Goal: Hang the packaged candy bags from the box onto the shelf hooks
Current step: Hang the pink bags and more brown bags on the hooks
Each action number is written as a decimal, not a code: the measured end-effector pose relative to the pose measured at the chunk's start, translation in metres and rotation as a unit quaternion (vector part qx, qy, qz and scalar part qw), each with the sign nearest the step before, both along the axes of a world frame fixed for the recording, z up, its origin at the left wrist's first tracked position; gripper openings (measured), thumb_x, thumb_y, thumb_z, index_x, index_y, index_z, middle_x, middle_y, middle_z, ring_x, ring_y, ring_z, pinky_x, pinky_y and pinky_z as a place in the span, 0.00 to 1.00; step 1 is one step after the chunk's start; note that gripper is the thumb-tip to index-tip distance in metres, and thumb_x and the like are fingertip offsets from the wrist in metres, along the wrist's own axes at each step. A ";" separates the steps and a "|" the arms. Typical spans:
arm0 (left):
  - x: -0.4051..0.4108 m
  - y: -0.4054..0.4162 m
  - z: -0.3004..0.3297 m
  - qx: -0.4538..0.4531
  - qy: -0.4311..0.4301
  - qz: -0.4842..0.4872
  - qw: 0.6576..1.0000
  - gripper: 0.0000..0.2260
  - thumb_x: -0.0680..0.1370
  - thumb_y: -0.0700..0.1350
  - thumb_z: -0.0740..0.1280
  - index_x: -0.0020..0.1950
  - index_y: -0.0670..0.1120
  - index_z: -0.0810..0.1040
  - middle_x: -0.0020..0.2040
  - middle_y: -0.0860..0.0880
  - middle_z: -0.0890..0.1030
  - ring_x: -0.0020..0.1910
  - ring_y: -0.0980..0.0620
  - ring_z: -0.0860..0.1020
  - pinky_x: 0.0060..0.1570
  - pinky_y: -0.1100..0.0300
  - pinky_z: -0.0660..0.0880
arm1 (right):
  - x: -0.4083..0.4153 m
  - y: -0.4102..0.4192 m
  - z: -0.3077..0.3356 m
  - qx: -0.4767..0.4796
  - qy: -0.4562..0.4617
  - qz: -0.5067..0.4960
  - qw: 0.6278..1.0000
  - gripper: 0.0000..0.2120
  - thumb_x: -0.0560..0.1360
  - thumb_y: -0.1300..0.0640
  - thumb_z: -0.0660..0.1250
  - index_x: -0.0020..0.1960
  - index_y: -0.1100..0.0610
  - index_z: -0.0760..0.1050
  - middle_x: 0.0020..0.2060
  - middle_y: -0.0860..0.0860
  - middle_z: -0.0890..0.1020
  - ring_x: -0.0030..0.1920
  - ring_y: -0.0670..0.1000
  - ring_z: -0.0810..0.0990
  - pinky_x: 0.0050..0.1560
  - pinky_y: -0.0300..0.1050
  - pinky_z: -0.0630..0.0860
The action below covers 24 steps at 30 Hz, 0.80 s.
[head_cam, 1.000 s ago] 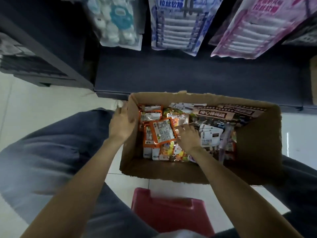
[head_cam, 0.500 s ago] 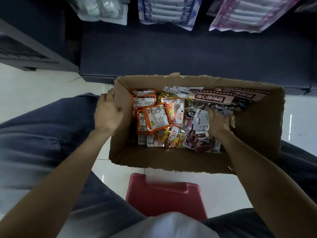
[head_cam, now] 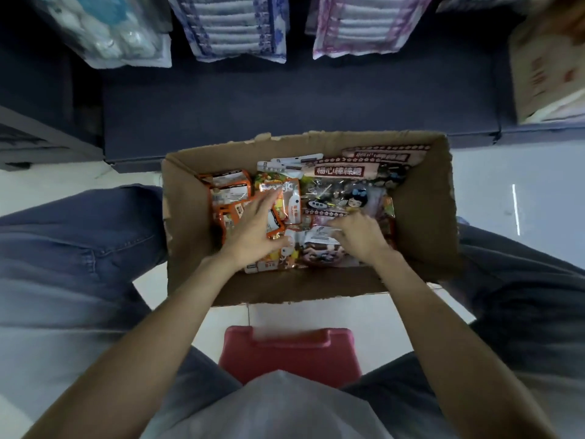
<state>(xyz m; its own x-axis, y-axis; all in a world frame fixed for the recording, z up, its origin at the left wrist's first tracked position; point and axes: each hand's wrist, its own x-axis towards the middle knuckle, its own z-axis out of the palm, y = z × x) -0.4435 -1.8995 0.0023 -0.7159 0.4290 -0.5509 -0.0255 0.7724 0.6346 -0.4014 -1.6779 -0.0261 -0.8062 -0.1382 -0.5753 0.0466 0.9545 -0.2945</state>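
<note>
An open cardboard box (head_cam: 424, 204) stands on the floor between my knees, filled with several candy bags. Orange packs (head_cam: 228, 188) lie at its left, pink lollipop packs (head_cam: 373, 160) at the back right, and a bag with a cartoon girl (head_cam: 356, 201) in the middle. My left hand (head_cam: 253, 226) is inside the box, with straight, spread fingers resting on the orange packs. My right hand (head_cam: 359, 232) is beside it, fingers curled on a clear candy bag with a white label (head_cam: 316, 237). No shelf hooks are in view.
The dark shelf base (head_cam: 285, 99) runs behind the box. Above it hang packaged goods, blue-white (head_cam: 234, 26), pink (head_cam: 357, 23) and clear (head_cam: 110, 30). Another carton (head_cam: 550, 68) sits at the right. A red stool (head_cam: 289, 353) is under me. White floor tiles surround the box.
My left hand left the box's left wall and went inside onto the orange packs. My right hand shifted across the bags and now curls on the white-labelled one.
</note>
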 end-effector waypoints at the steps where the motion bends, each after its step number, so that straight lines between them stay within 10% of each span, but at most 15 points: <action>1: 0.000 0.005 0.000 0.004 -0.030 -0.018 0.999 0.45 0.71 0.50 0.74 0.77 0.57 0.47 0.78 0.52 0.52 0.76 0.51 0.51 0.73 0.50 0.53 | 0.002 -0.003 0.013 -0.035 0.026 -0.005 0.999 0.16 0.80 0.56 0.62 0.66 0.48 0.74 0.54 0.55 0.83 0.56 0.56 0.80 0.56 0.50 0.75; 6: -0.003 0.000 0.029 0.108 -0.038 0.018 0.993 0.23 0.70 0.51 0.73 0.62 0.66 0.72 0.64 0.56 0.76 0.65 0.53 0.73 0.66 0.48 0.70 | 0.002 -0.021 0.078 -0.174 0.233 -0.017 0.957 0.16 0.76 0.62 0.65 0.60 0.49 0.80 0.38 0.52 0.85 0.33 0.52 0.81 0.41 0.50 0.80; 10: -0.005 -0.001 0.071 0.177 0.090 0.162 0.967 0.11 0.73 0.42 0.73 0.53 0.54 0.79 0.49 0.55 0.81 0.45 0.66 0.79 0.50 0.64 0.77 | -0.014 -0.025 0.124 -0.219 0.395 -0.173 0.875 0.20 0.73 0.60 0.70 0.64 0.54 0.75 0.56 0.51 0.81 0.52 0.53 0.80 0.54 0.52 0.78; 15: -0.005 -0.002 0.111 0.263 0.084 0.302 0.912 0.10 0.71 0.37 0.73 0.49 0.50 0.80 0.46 0.55 0.83 0.43 0.63 0.81 0.47 0.65 0.78 | -0.020 -0.034 0.152 -0.423 0.175 -0.327 0.827 0.44 0.66 0.44 0.75 0.74 0.48 0.55 0.62 0.45 0.75 0.60 0.41 0.75 0.61 0.39 0.74; 24: -0.010 -0.028 0.156 0.283 0.115 0.405 0.862 0.05 0.69 0.42 0.76 0.41 0.51 0.82 0.42 0.51 0.85 0.40 0.56 0.83 0.41 0.58 0.78 | -0.030 -0.089 0.178 -0.474 0.162 -0.380 0.778 0.36 0.67 0.52 0.77 0.67 0.54 0.60 0.55 0.44 0.79 0.53 0.44 0.80 0.54 0.38 0.75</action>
